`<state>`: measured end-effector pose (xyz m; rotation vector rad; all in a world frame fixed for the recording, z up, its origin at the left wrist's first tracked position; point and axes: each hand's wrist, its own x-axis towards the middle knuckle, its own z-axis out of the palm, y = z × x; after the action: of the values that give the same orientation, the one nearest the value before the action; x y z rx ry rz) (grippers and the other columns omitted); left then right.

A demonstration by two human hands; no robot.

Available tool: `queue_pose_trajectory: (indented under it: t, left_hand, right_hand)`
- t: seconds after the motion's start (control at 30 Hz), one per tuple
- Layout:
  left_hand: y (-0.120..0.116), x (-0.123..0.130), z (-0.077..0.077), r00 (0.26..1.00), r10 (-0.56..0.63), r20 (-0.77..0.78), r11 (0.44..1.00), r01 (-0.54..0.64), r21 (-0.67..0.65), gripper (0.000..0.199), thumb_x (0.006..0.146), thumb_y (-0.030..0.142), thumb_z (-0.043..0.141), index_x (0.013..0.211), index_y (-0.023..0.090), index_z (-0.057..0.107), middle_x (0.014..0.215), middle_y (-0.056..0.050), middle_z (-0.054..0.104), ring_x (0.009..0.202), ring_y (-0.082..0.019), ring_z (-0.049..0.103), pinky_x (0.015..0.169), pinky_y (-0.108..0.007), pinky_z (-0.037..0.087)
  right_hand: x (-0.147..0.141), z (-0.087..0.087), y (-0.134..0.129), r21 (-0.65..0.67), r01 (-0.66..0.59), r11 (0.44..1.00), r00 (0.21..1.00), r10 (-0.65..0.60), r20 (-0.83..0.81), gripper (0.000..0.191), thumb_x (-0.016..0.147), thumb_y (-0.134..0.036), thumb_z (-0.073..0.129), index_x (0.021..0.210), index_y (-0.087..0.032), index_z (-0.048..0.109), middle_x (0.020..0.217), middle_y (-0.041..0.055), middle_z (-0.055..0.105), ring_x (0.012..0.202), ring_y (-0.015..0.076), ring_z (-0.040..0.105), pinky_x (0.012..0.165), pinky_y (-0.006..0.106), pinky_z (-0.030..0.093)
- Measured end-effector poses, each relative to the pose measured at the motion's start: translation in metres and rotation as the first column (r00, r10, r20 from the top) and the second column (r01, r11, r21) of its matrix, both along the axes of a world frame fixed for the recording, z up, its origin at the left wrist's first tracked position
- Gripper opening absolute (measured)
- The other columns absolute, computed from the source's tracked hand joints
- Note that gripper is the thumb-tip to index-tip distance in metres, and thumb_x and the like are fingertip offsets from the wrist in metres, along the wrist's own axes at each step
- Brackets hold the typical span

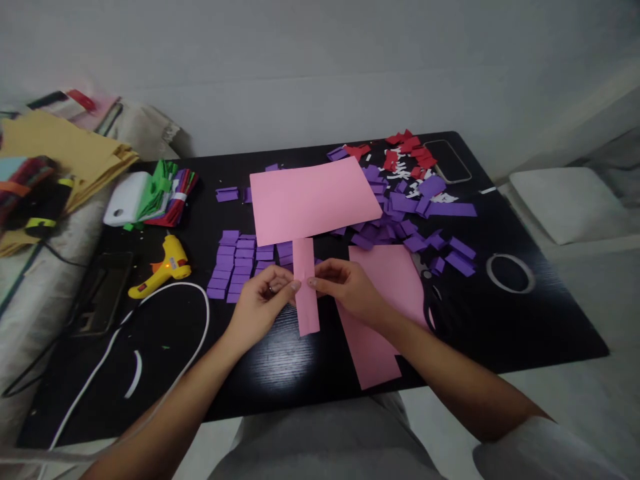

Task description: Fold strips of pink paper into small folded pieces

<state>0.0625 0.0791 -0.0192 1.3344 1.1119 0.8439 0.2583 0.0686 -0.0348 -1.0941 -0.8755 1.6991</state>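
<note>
A narrow pink paper strip (307, 310) stands lengthwise between my hands, with a crease showing down it. My left hand (265, 297) pinches its left edge between thumb and fingers. On the opposite edge, my right hand (345, 283) grips the strip the same way. Just beyond the strip's far end lies a large pink paper sheet (313, 200), over some folded purple paper pieces (233, 267). Under my right wrist is another pink sheet (370, 353), with black-handled scissors (429, 300) at its right edge.
A yellow glue gun (167, 267) with a white cable (205, 307) lies at the left. Behind it are bundled coloured strips (167, 193). Purple pieces (400, 213), red scraps (413, 153), a phone-shaped outline (447, 161) and a tape ring (510, 273) are on the right.
</note>
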Motion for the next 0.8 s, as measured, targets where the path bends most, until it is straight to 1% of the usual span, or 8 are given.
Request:
queue_pose_trajectory:
  t: [0.17,0.37,0.47,0.6,0.7,0.8]
  left_hand:
    - [-0.0004,0.0016,0.0001,1.000,-0.008,0.009,0.999,0.008,0.048,0.021,0.088,0.037,0.077,0.088,0.019,0.066,0.066,0.005,0.062,0.059,-0.009,0.057,0.058,-0.022,0.048]
    - [-0.0015,0.0027,-0.0004,0.999,0.016,0.038,0.998,-0.018,0.055,0.017,0.087,0.032,0.079,0.089,0.018,0.068,0.067,0.004,0.064,0.061,-0.010,0.060,0.061,-0.023,0.050]
    - [-0.0017,0.0021,0.0001,0.998,0.016,0.055,0.997,-0.021,0.080,0.013,0.088,0.029,0.077,0.092,0.019,0.070,0.071,0.003,0.067,0.063,-0.011,0.062,0.063,-0.024,0.051]
    - [-0.0003,-0.0020,0.0013,1.000,-0.029,0.002,0.991,0.028,0.131,0.007,0.091,0.027,0.071,0.094,0.020,0.073,0.084,-0.002,0.074,0.071,-0.014,0.067,0.066,-0.025,0.053]
    - [-0.0002,-0.0052,0.0003,0.998,-0.030,-0.048,0.987,0.037,0.159,0.009,0.092,0.027,0.068,0.093,0.020,0.074,0.081,-0.002,0.073,0.069,-0.014,0.066,0.063,-0.024,0.051]
    - [-0.0020,-0.0072,-0.0018,0.994,-0.016,-0.111,0.973,0.041,0.227,0.010,0.094,0.025,0.066,0.094,0.020,0.074,0.084,-0.002,0.074,0.071,-0.014,0.065,0.062,-0.023,0.049]
  right_hand:
    - [0.0004,0.0001,-0.0006,0.015,-0.020,1.000,0.999,0.019,0.046,0.034,0.066,-0.040,0.094,0.079,-0.018,0.072,0.076,-0.0019,0.070,0.071,0.0126,0.067,0.072,0.029,0.060]
    - [-0.0017,0.0022,-0.0021,0.076,0.000,0.997,0.997,-0.005,0.075,0.033,0.068,-0.044,0.091,0.079,-0.020,0.071,0.074,-0.0022,0.069,0.069,0.0128,0.065,0.070,0.029,0.058]
    - [-0.0022,0.0026,-0.0024,0.115,0.022,0.993,0.997,-0.030,0.072,0.027,0.072,-0.041,0.090,0.081,-0.022,0.073,0.076,-0.0017,0.071,0.071,0.0133,0.066,0.071,0.028,0.058]
    - [-0.0003,0.0038,-0.0028,0.138,0.035,0.990,0.997,-0.043,0.059,0.016,0.075,-0.035,0.085,0.083,-0.024,0.077,0.084,0.0001,0.075,0.079,0.0158,0.069,0.077,0.031,0.060]
    - [0.0025,0.0067,-0.0035,0.132,0.016,0.991,0.998,-0.023,0.053,0.012,0.079,-0.034,0.081,0.085,-0.024,0.078,0.087,0.0007,0.076,0.083,0.0171,0.071,0.081,0.034,0.061]
    - [0.0039,0.0097,-0.0046,0.142,0.001,0.990,0.998,-0.009,0.060,0.014,0.084,-0.036,0.076,0.088,-0.024,0.079,0.090,0.0014,0.077,0.085,0.0174,0.072,0.081,0.033,0.061]
